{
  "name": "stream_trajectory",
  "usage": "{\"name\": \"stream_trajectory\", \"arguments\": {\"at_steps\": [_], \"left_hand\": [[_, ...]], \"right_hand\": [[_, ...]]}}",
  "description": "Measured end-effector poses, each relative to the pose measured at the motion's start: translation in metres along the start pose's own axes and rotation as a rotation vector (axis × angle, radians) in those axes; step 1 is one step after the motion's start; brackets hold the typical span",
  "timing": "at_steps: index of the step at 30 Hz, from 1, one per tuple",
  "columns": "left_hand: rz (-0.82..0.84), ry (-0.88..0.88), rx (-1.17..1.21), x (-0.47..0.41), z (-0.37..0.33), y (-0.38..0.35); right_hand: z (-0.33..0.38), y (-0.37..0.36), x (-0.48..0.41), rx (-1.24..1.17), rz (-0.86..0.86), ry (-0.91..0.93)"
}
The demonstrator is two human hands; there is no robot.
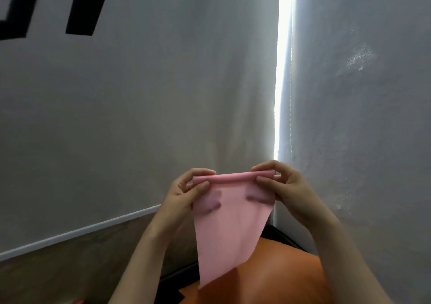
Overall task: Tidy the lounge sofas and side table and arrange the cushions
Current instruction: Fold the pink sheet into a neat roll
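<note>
Your left hand (pixel 184 191) and right hand (pixel 286 184) each pinch a top corner of the pink cloth (pixel 233 222), thumbs on the side facing you and fingers curled behind, where they show as shadows through the fabric. The top edge is rolled or folded over between the two grips and is pulled fairly taut. Below it the cloth hangs free in the air, narrowing to a slanted lower edge. That lower edge hangs in front of the orange padding (pixel 268 278) at the bottom of the view; whether it is a cushion or a sofa back cannot be told, nor whether the cloth touches it. Behind your hands a pale blind (pixel 140 105) with large black lettering (pixel 86 4) at its upper left ends in a white rail (pixel 81 231), with a brownish panel (pixel 58 273) under it. A bright strip of light (pixel 283 70) and a thin cord (pixel 291 93) separate the blind from the textured wall (pixel 361 128) on your right.
</note>
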State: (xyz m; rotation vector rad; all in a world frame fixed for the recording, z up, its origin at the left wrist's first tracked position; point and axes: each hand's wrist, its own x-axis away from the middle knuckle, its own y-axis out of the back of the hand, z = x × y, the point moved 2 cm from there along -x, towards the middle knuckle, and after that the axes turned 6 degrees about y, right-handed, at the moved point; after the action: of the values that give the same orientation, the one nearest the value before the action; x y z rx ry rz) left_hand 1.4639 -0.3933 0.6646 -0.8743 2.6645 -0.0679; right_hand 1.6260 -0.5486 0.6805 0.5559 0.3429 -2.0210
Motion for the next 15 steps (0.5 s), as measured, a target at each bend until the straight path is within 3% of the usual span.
{"name": "stream_trajectory", "arguments": {"at_steps": [9, 15], "left_hand": [[-0.089, 0.002, -0.043, -0.002, 0.005, 0.001], [-0.062, 0.022, -0.054, -0.004, 0.008, 0.006]], "right_hand": [[-0.006, 0.000, -0.006, 0.036, -0.023, -0.016], [-0.011, 0.004, -0.008, 0.089, -0.041, -0.003]]}}
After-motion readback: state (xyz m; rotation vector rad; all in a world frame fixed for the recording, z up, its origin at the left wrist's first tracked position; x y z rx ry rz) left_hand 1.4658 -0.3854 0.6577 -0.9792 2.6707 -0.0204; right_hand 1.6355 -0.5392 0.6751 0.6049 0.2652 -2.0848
